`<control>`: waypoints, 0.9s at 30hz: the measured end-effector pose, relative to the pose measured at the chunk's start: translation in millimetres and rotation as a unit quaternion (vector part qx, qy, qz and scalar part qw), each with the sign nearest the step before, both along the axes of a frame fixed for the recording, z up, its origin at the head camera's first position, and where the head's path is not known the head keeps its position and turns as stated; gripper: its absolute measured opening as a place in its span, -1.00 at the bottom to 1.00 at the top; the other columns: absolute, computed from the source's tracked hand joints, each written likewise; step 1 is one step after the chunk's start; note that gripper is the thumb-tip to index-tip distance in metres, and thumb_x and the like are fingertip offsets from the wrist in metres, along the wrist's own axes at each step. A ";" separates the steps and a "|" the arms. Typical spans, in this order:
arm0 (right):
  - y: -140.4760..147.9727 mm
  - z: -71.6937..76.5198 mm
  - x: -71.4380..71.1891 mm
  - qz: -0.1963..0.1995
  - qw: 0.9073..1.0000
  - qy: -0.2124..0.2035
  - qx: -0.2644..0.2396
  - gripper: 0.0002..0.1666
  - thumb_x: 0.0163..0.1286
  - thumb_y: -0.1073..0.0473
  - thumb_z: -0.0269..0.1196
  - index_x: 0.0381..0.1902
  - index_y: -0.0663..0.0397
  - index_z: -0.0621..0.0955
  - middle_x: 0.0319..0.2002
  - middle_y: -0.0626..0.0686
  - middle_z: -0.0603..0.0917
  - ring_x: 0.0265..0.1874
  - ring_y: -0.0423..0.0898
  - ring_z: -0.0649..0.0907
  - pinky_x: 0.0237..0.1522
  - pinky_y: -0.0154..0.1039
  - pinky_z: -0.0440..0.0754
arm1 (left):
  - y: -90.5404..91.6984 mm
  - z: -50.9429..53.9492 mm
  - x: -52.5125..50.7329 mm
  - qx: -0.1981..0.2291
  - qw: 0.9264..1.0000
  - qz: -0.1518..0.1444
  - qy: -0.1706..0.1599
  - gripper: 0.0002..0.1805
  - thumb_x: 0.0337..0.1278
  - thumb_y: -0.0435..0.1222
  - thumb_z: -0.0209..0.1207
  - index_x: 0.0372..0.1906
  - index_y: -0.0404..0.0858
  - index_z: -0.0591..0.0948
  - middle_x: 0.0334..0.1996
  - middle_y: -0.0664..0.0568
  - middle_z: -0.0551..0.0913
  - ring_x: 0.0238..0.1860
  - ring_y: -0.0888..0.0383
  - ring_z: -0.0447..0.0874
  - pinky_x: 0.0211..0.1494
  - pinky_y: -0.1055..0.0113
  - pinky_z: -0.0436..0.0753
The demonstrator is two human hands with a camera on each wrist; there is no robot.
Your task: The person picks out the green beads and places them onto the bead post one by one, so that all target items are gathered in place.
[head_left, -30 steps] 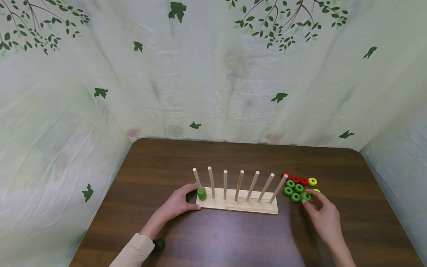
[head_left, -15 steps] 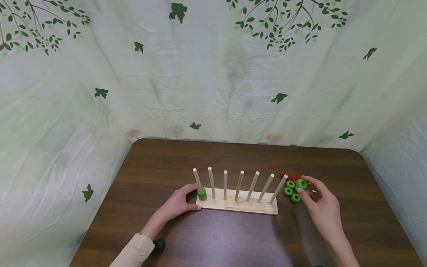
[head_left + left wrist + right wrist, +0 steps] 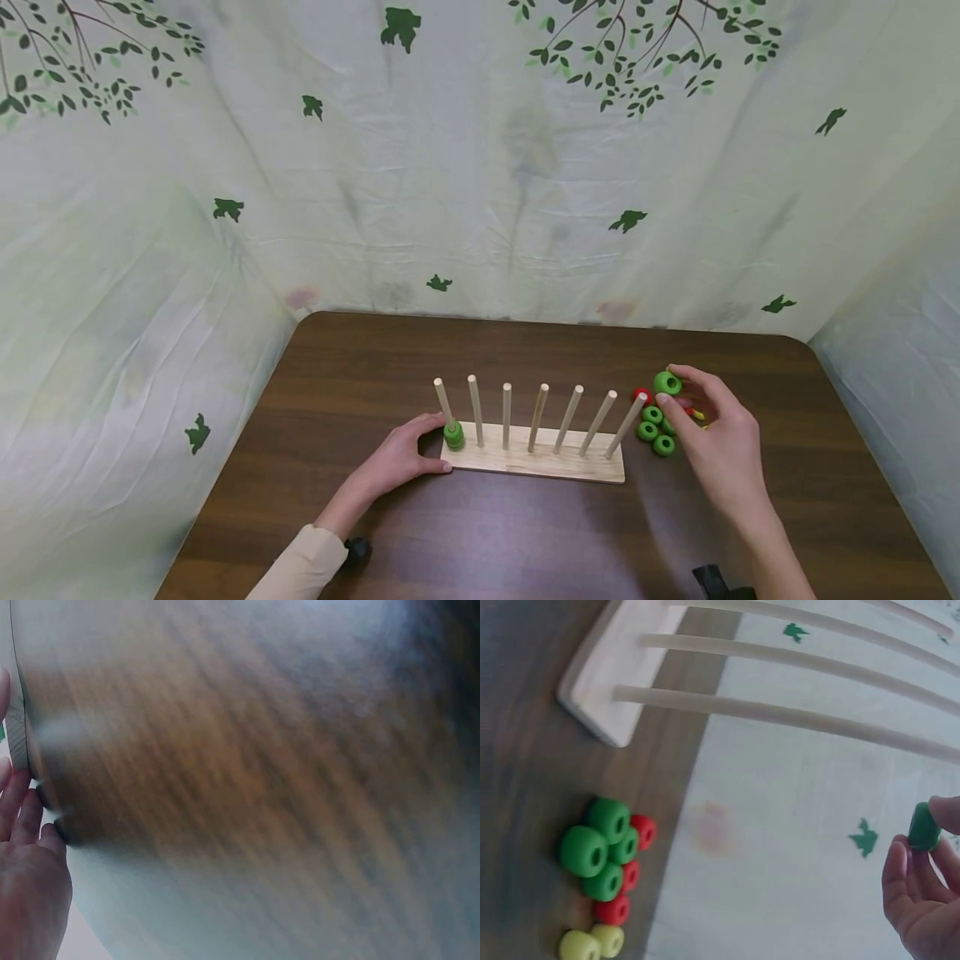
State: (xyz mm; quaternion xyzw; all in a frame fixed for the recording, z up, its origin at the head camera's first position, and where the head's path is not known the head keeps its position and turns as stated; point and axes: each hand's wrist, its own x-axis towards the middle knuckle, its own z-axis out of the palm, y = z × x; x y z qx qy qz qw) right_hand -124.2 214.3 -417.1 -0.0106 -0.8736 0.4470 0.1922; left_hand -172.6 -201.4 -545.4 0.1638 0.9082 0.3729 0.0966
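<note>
A wooden peg board [image 3: 540, 462] with several upright pegs sits on the table. Green beads [image 3: 453, 435] are stacked low on its leftmost peg. My left hand [image 3: 401, 454] grips the board's left end, thumb at the front edge and fingers behind; in the left wrist view the hand [image 3: 30, 877] shows only at the left edge. Between thumb and fingertips my right hand [image 3: 723, 442] pinches a green bead [image 3: 667, 383], raised above the loose beads right of the board. The right wrist view shows this held bead [image 3: 923, 827] side-on.
Loose green beads [image 3: 583, 851], red beads [image 3: 613, 909] and yellow beads [image 3: 580, 946] lie on the table just beyond the board's right end. The brown table [image 3: 525, 542] ends at a printed cloth [image 3: 480, 167] behind and at the sides.
My right hand has lifted a green bead off the group of beads and moved it up and slightly left. The left hand and the peg board have stayed in place.
</note>
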 end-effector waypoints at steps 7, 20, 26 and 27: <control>-11.8 15.2 -3.1 0.021 0.999 0.023 -0.016 -0.49 0.28 0.22 0.39 0.19 -0.15 0.60 -0.03 -0.17 0.62 -0.22 -0.24 0.63 -0.20 -0.55 0.54 | 0.6 1.4 -0.3 0.002 1.000 0.000 0.001 -0.26 -0.21 -0.11 0.56 0.20 -0.15 0.58 0.26 -0.09 0.50 0.33 -0.06 0.38 0.34 -0.01 0.35; -48.3 66.7 3.0 0.090 0.991 0.086 -0.044 -0.51 0.17 0.52 0.36 0.09 0.26 0.60 -0.05 0.11 0.61 -0.29 -0.16 0.63 -0.32 -0.52 0.59 | 2.0 5.2 2.3 0.004 1.000 -0.001 -0.005 -0.26 -0.20 -0.15 0.55 0.21 -0.19 0.57 0.26 -0.11 0.49 0.34 -0.08 0.37 0.34 -0.02 0.35; -59.3 79.1 0.5 0.127 0.986 0.105 -0.035 -0.53 0.17 0.52 0.37 0.07 0.28 0.60 -0.07 0.11 0.62 -0.27 -0.12 0.63 -0.27 -0.53 0.58 | 1.3 3.3 1.2 0.006 1.000 0.000 -0.006 -0.26 -0.20 -0.13 0.56 0.21 -0.17 0.57 0.26 -0.10 0.50 0.34 -0.07 0.37 0.34 -0.02 0.35; -60.9 80.0 -0.4 0.133 0.984 0.111 -0.033 -0.53 0.16 0.52 0.37 0.07 0.27 0.60 -0.07 0.11 0.62 -0.27 -0.12 0.63 -0.26 -0.52 0.57 | 1.3 3.0 1.2 0.006 1.000 0.000 -0.006 -0.26 -0.20 -0.13 0.56 0.21 -0.17 0.57 0.26 -0.10 0.49 0.34 -0.07 0.37 0.34 -0.02 0.35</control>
